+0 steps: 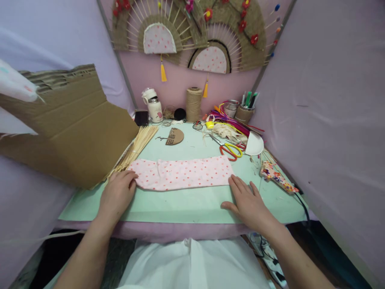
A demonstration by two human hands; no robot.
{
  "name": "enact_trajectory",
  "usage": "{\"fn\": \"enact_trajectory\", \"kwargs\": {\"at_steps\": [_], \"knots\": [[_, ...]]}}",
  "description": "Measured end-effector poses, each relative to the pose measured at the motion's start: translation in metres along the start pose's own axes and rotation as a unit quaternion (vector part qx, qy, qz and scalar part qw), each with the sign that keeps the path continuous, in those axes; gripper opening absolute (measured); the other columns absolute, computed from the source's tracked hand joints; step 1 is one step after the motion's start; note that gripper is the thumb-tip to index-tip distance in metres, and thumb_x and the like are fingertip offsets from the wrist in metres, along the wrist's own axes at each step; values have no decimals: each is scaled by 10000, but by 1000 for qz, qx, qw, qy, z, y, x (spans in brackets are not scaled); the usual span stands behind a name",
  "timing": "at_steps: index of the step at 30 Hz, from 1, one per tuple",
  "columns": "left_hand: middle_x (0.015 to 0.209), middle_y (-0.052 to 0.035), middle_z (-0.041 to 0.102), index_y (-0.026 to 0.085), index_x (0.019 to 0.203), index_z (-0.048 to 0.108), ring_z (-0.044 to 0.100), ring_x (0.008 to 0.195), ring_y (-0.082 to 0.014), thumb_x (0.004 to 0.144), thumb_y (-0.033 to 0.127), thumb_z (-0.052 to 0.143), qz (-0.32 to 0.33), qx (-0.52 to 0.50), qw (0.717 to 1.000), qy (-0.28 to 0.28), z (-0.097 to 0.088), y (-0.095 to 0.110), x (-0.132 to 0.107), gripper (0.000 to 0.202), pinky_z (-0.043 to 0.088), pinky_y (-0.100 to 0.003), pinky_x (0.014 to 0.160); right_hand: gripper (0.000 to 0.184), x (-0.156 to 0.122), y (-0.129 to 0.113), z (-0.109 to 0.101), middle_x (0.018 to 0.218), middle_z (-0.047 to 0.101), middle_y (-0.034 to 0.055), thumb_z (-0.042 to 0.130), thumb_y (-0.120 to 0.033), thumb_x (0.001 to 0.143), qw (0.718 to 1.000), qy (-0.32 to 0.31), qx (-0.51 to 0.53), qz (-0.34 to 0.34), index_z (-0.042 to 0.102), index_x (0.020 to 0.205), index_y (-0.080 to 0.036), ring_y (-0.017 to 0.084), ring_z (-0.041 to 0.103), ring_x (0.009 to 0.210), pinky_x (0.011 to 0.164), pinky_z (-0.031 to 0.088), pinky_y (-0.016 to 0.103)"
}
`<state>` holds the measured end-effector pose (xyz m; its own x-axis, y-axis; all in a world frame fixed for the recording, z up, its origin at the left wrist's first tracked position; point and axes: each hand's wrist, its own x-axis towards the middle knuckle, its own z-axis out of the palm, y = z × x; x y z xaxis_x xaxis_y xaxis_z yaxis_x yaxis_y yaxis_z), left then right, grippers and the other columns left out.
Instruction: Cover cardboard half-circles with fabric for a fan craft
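A long strip of pink cloth with red dots (pixel 183 173) lies flat across the green mat (pixel 180 204). My left hand (pixel 118 192) rests at the strip's left end, fingers loosely curled with the tips on its edge. At the strip's lower right corner my right hand (pixel 247 202) lies flat on the mat, fingers stretched out and touching the cloth. Neither hand holds anything.
A large cardboard sheet (pixel 72 128) leans at the left over a bundle of thin wooden sticks (pixel 135 149). Behind the cloth lie a brown half-round card (pixel 174 137), red and yellow scissors (pixel 230 151), a white half-disc (pixel 254 143), a twine spool (pixel 193 103) and a pen cup (pixel 244 112).
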<state>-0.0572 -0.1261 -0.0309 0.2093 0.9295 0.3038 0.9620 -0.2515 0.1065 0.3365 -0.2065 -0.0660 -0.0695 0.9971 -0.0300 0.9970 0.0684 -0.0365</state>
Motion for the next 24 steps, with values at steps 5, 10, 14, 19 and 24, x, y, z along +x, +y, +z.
{"fn": "enact_trajectory", "kwargs": {"at_steps": [5,10,14,19,24], "knots": [[1256,-50,635,235,1005,631,536,1229,-211,879,214,387,17,-95,988,122,-13,30,25,275,391,-420,1084,810,-1,2,4,1537,322,183,380,-645,887,1000,8,7,-9,292,1511,-136,323,300,1420,1145,191,582],[1215,-23,649,227,895,588,478,1301,-204,866,213,426,70,-65,985,145,-32,26,28,164,380,-437,1110,780,-1,1,2,1543,311,179,372,-631,899,1000,10,12,-6,302,1509,-150,329,296,1421,1142,173,596],[1101,-12,673,226,847,580,537,1221,-222,837,220,463,76,-41,980,182,-34,-1,14,118,407,-425,1091,741,-5,-4,-8,1522,361,162,385,-625,901,1000,-4,8,-5,371,1478,-159,331,326,1404,1141,154,610],[1150,-42,671,241,845,602,539,1199,-257,800,252,429,79,-18,995,49,-14,-22,1,178,416,-445,1082,673,-11,-7,-15,1506,400,132,409,-605,904,1000,-4,1,-6,437,1437,-194,341,361,1380,1140,154,613],[1408,-99,509,217,1045,629,430,1301,-380,787,256,463,19,66,997,28,-19,-7,-11,309,369,-619,1039,694,-11,-7,-24,1520,370,150,418,-592,907,999,48,6,1,414,1448,-158,332,309,1412,1149,165,585]]}}
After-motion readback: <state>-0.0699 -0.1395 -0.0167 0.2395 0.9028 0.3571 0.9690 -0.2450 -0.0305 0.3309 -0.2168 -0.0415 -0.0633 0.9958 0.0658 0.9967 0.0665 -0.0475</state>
